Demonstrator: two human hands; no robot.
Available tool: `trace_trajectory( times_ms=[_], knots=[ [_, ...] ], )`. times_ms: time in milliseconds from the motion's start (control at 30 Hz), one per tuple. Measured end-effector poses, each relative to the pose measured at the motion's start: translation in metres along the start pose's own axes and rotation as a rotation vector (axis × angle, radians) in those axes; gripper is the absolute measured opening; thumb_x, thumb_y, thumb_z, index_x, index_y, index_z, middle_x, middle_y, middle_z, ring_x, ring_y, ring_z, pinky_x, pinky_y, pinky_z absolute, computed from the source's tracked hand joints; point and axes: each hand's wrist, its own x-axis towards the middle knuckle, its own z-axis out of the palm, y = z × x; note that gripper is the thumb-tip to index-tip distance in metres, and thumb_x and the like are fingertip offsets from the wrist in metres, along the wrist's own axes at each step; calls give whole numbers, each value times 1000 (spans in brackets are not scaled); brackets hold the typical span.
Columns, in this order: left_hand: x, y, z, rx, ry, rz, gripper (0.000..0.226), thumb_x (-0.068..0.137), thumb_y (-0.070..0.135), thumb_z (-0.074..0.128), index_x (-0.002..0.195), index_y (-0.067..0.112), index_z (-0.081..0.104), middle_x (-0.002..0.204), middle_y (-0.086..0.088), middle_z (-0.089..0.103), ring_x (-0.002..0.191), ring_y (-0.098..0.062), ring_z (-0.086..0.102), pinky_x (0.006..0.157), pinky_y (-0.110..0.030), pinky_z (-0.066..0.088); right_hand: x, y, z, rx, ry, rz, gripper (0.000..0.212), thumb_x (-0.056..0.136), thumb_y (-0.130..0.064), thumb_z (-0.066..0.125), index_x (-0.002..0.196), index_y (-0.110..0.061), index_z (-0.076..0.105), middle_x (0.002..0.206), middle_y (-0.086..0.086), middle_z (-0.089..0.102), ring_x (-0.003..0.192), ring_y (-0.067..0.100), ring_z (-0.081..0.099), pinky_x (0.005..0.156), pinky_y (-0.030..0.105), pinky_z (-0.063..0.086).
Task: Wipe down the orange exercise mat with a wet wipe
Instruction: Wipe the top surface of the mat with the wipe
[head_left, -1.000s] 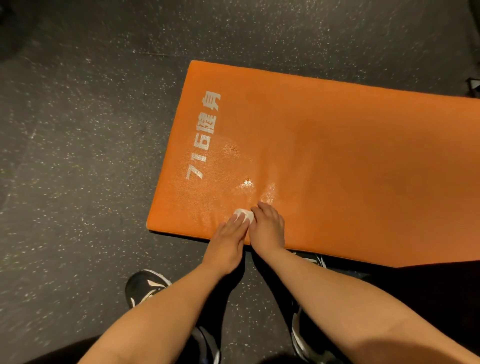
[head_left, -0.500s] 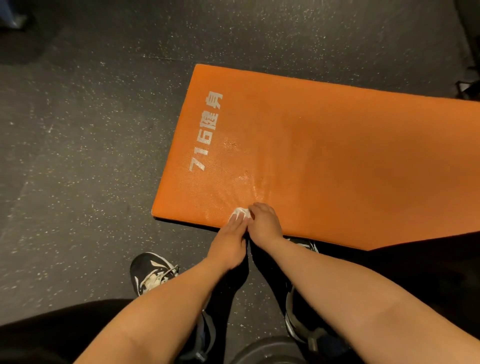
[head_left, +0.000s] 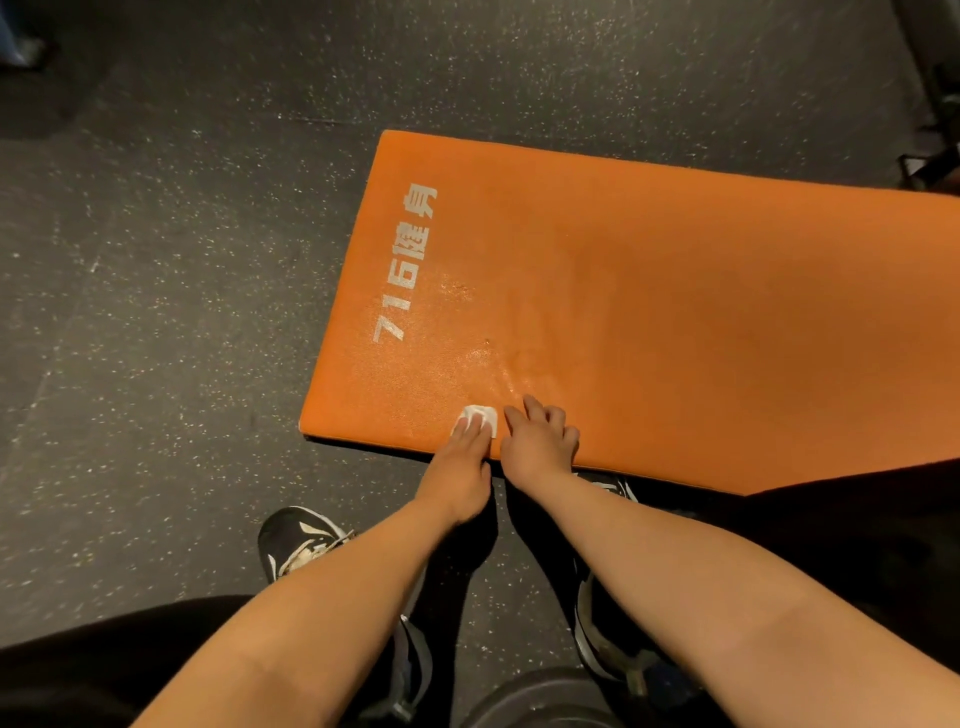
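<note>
One change: R hand (head_left: 543, 447) now off wipe (head_left: 480, 415), fingers spread on mat (head_left: 675, 312); L hand (head_left: 460, 467), fingers together, presses it.

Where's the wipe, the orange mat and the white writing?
wet wipe (head_left: 480, 414), head view, its white middle.
orange mat (head_left: 675, 312), head view, bare top.
white writing (head_left: 406, 273), head view, the 6.

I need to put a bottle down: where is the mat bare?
The mat is bare right of the lettering, up to its far edge. The near edge is crowded: left hand on the wipe, right hand beside it.
</note>
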Motion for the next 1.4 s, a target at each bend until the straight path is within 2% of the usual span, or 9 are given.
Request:
trace_trajectory(
  times_ms=[67, 267, 400, 500, 733, 967, 1033, 1200, 1400],
  knots=[
    [6, -8, -8, 55, 11, 16, 59, 106, 19, 36, 160, 14, 13, 168, -5, 4, 155, -21, -2, 125, -36, 3, 3, -1, 1, 11, 9, -14, 51, 101, -23, 42, 151, -32, 39, 167, -1, 17, 145, 26, 16, 109, 45, 21],
    [35, -14, -30, 88, 102, -219, 58, 108, 28, 30, 160, 11, 11, 168, -8, -1, 155, -25, -6, 124, -42, 5, 28, -4, -11, -12, 26, -59, 54, 104, -28, 41, 156, -30, 30, 169, -4, 12, 155, 23, 0, 120, 52, 9],
    [42, 6, -17, 10, 12, 14, 55, 108, 25, 31, 161, 16, 16, 168, -5, 7, 155, -22, -1, 123, -39, 5, 49, -2, -16, 57, 73, -16, 55, 103, -26, 41, 157, -27, 31, 168, -2, 17, 155, 23, 4, 122, 47, 11],
    [58, 3, -23, 53, 3, 59, 54, 109, 26, 29, 161, 21, 14, 168, 1, 5, 155, -17, -2, 123, -39, 2, 58, -4, -12, 116, 86, -18, 54, 102, -22, 42, 155, -26, 35, 165, -1, 25, 153, 21, 13, 119, 40, 15],
    [90, -33, -52, 84, 183, -294, 56, 107, 28, 29, 160, 17, 14, 169, -2, 0, 155, -22, -6, 123, -48, 4, 73, -5, -2, 93, 139, -76, 51, 105, -22, 40, 155, -24, 37, 166, -1, 23, 155, 18, 13, 120, 40, 15],
    [107, -3, -35, -28, -38, 52, 53, 109, 31, 26, 160, 31, 14, 167, 8, 9, 155, -13, -2, 124, -45, -5, 88, -16, -8, 387, 203, 67, 48, 104, -17, 41, 151, -17, 45, 157, 2, 42, 147, 20, 32, 120, 36, 23],
    [108, -12, -39, 37, -21, 51, 53, 108, 29, 28, 161, 31, 15, 168, 8, 6, 155, -14, -4, 123, -45, -4, 87, -14, -6, 362, 192, 61, 48, 104, -16, 40, 151, -17, 45, 159, 2, 40, 148, 20, 31, 119, 36, 24],
    [118, -28, -61, 97, 118, -238, 56, 108, 30, 27, 161, 23, 10, 169, 4, -4, 154, -19, -11, 122, -50, -2, 86, -10, -2, 221, 140, 3, 53, 103, -14, 41, 155, -19, 40, 164, 0, 29, 153, 19, 19, 120, 35, 19],
    [104, 7, -38, 110, -68, 15, 55, 109, 33, 23, 161, 25, 10, 169, 6, -1, 155, -15, -8, 122, -47, -5, 84, 1, -2, 402, 154, 69, 50, 106, -16, 35, 156, -16, 36, 165, 0, 27, 151, 15, 21, 120, 25, 14]
  ],
)
